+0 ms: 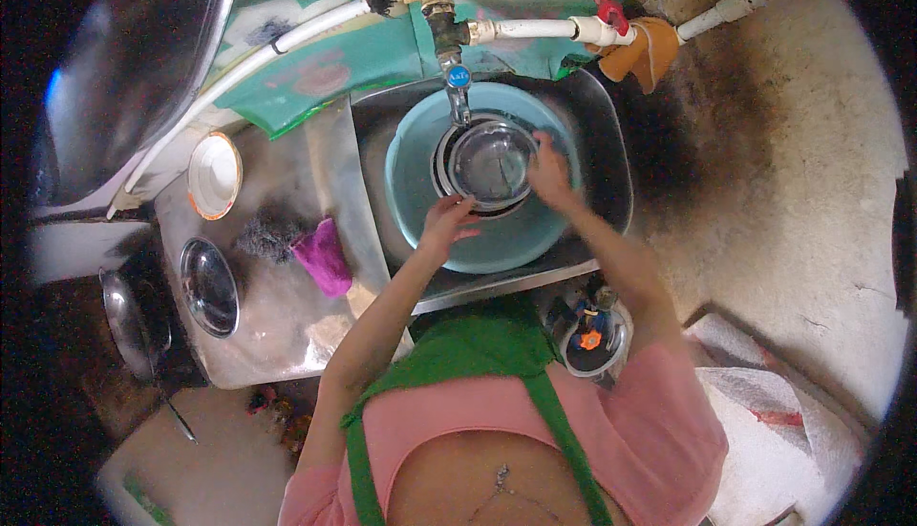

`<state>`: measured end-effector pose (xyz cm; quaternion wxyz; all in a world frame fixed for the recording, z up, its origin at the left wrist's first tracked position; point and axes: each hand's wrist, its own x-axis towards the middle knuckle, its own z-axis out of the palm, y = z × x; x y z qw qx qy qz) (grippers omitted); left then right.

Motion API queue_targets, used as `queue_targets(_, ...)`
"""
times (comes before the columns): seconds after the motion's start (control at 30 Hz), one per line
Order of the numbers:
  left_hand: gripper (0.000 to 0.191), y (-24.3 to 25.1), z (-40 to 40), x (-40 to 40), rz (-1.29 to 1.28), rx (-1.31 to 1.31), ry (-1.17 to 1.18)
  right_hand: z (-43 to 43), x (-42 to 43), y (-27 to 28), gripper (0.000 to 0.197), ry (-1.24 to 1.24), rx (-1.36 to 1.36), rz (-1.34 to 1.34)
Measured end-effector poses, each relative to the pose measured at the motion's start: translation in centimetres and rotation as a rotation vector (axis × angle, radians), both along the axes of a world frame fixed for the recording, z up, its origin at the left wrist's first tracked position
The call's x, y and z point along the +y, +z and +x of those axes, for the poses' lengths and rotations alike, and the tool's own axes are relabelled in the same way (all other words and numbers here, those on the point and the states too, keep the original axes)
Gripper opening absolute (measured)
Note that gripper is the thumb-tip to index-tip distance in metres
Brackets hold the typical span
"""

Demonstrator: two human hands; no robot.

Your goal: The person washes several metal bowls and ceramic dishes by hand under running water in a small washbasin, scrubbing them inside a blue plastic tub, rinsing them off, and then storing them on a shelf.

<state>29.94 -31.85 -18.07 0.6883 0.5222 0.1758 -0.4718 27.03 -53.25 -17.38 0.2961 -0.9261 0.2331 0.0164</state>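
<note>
A round metal pot (494, 162) with a shiny inside is under the metal faucet (458, 99), over a light blue plastic basin (501, 257) that stands in the steel sink (594, 125). My left hand (448, 227) holds the near-left rim of the pot. At the right rim is my right hand (550, 173), slightly blurred, with its fingertips on or beside the edge. Another round metal rim shows behind and left of the pot; whether it is a separate vessel I cannot tell.
On the steel counter left of the sink lie a purple cloth (324, 259), a dark mesh scourer (269, 236), a glass lid (209, 287) and a white bowl (215, 175). White pipes with a red valve handle (610, 13) run behind the sink. White sacks (759, 411) lie at the lower right.
</note>
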Motion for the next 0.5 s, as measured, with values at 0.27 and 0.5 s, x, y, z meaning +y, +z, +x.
queue_targets(0.27,0.050,-0.7,-0.9,-4.0,0.350,-0.580,0.240,-2.6,9.7,-10.8,0.036,-0.784,-0.209,0.767)
queue_targets(0.5,0.036,3.4,5.8,-1.4,0.306,-0.436,-0.082,2.1,4.5,-4.4,0.028,-0.222,0.018,0.022)
